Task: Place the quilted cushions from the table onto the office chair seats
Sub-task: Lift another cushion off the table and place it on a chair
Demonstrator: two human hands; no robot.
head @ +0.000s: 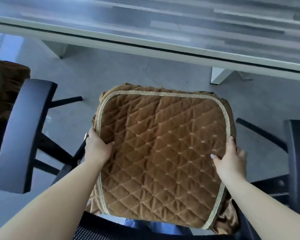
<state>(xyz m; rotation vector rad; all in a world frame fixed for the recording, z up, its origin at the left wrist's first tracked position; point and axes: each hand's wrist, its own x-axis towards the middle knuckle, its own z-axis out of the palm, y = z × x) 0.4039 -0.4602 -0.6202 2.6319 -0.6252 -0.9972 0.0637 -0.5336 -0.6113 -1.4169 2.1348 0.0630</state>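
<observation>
A brown quilted cushion (163, 149) with gold braid trim lies flat over an office chair seat in the middle of the view. My left hand (97, 148) grips its left edge, thumb on top. My right hand (232, 158) holds its right edge the same way. The seat under the cushion is hidden; only the chair's black mesh back (97, 229) shows at the bottom. At the far left a second brown cushion (5, 87) rests on another chair.
A black armrest (22, 134) stands left of the cushion and another black armrest (298, 161) at the right edge. Black chair base legs (260, 132) spread over the grey floor. A white table (163, 47) runs across the top, its legs (218, 77) behind the chair.
</observation>
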